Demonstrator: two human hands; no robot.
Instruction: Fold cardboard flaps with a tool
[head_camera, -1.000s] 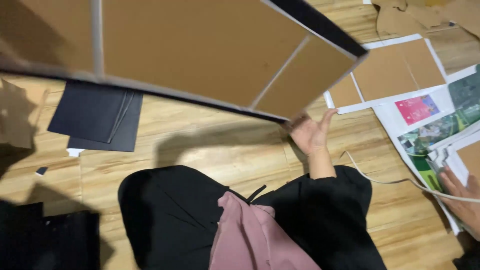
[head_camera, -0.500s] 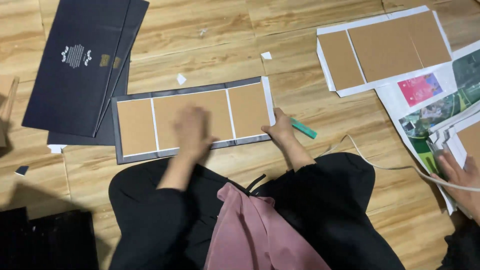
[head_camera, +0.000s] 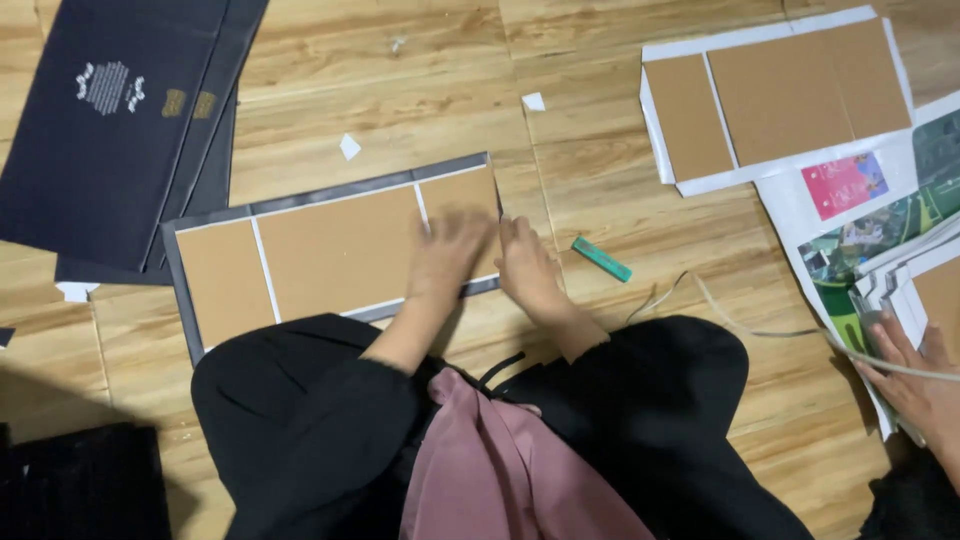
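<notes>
A three-panel cardboard cover (head_camera: 340, 250), brown board sections glued on a dark grey sheet whose border shows all around, lies flat on the wooden floor (head_camera: 420, 110) directly in front of a seated person's knees. The left hand (head_camera: 450, 250) rests palm down on the right-hand panel, fingers spread flat and slightly blurred, gripping nothing. The right hand (head_camera: 528, 268) lies just beside it at the cover's right edge, fingers pressed flat along the grey border, also open rather than clenched; the two hands are close together, nearly touching. The person wears black clothing (head_camera: 320, 420) with a pink cloth (head_camera: 500, 480) in the lap. Just to the right of the right hand lies a small green stick-shaped tool (head_camera: 601, 259) on the floor, apart from the hand. A thin pale cord (head_camera: 760, 325) curves across the floor towards the right. At upper left lie dark navy folded sheets (head_camera: 110, 120) with small light markings. At upper right lies another three-panel cardboard piece on white paper (head_camera: 780, 95). Below it are colourful printed sheets (head_camera: 860, 230). At the lower right edge, another person's hand (head_camera: 915, 375) rests on a stack of paper. Small white paper scraps (head_camera: 349, 147) dot the floor.
</notes>
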